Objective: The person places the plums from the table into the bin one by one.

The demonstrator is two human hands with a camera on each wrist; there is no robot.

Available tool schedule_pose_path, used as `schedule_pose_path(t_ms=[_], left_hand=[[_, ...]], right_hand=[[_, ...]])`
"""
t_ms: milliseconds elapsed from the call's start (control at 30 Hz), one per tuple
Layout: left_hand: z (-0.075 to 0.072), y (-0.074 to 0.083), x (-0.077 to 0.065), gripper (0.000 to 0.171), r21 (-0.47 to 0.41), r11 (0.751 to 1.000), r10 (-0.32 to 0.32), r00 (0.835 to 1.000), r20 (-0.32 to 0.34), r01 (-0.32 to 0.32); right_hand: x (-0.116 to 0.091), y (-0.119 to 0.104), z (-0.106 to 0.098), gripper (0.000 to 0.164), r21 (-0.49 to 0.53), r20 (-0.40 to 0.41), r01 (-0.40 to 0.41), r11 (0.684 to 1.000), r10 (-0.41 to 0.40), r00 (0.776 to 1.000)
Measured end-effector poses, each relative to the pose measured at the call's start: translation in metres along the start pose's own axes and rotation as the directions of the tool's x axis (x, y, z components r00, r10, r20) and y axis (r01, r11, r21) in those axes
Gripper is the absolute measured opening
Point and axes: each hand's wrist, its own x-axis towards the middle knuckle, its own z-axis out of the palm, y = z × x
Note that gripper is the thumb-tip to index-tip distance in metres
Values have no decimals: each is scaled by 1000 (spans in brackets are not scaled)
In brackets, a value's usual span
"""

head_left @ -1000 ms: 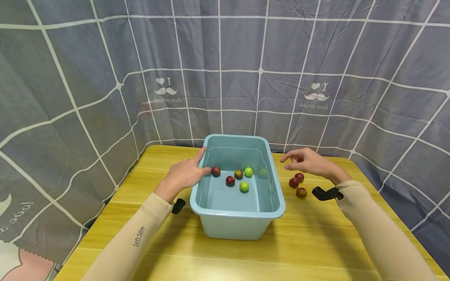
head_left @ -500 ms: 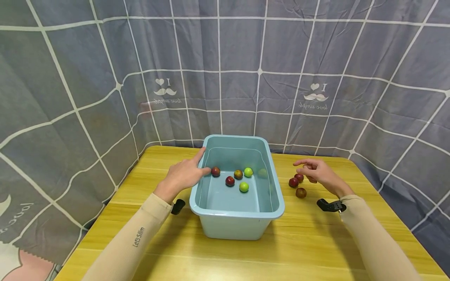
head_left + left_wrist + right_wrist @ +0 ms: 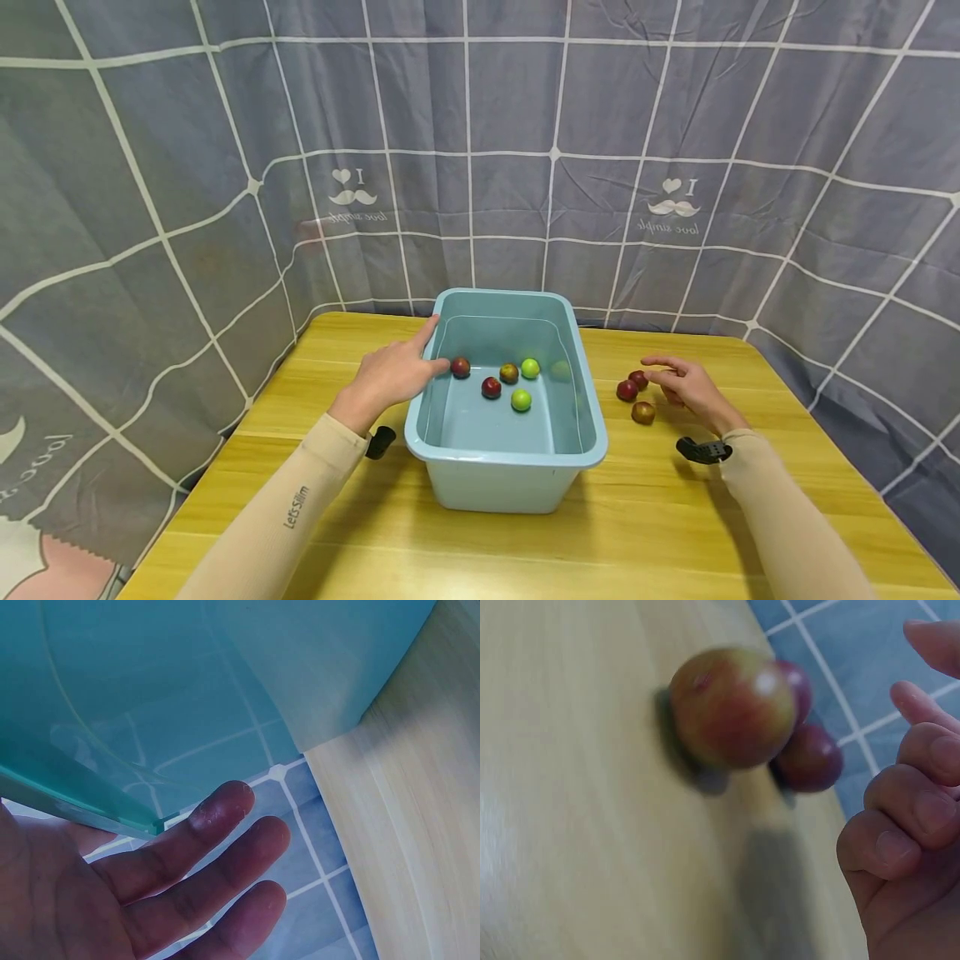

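Probably light, firm, slippery-skinned: three plums (image 3: 627,390) clustered on tabletop (image 3: 637,517) right of tub (image 3: 510,458), best pinched gently round middle. Right hand (image 3: 690,390) beside them, fingers holding nothing; contact hard to judge. Left hand (image 3: 392,373) rests on tub, fingers straight.

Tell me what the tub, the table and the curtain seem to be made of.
Tub: likely plastic, smooth and slightly shiny; its rounded rim catches light. Table: wood or a wood-look surface, satin; grain streaks show. Curtain: probably cloth, mostly matt; it hangs in folds, though a coated sheet is possible.
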Motion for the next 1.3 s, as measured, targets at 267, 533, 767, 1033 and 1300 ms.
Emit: schedule_pose_path(t_ms=[267, 533, 767, 1033, 1300], left_hand=[[0, 1, 0, 82, 4, 1000, -1, 1000, -5, 1], [3, 2, -1, 82, -2, 1000, 3, 1000, -2, -3], [1, 1, 0, 81, -3, 1000, -5, 1000, 0, 5], [0, -1, 1, 81, 2, 1000, -8, 1000, 2, 8], [1, 0, 2, 81, 0, 1000, -2, 1000, 1, 2]], right_hand=[[4, 18, -3, 59, 47, -35, -65, 997, 67, 997], [4, 31, -2, 68, 125, -34, -118, 985, 124, 992], [11, 34, -1, 68, 75, -38, -127, 989, 131, 991], [19, 33, -2, 68, 20, -2, -154, 988, 154, 988], [21, 32, -3, 68, -45, -5, -170, 984, 170, 985]])
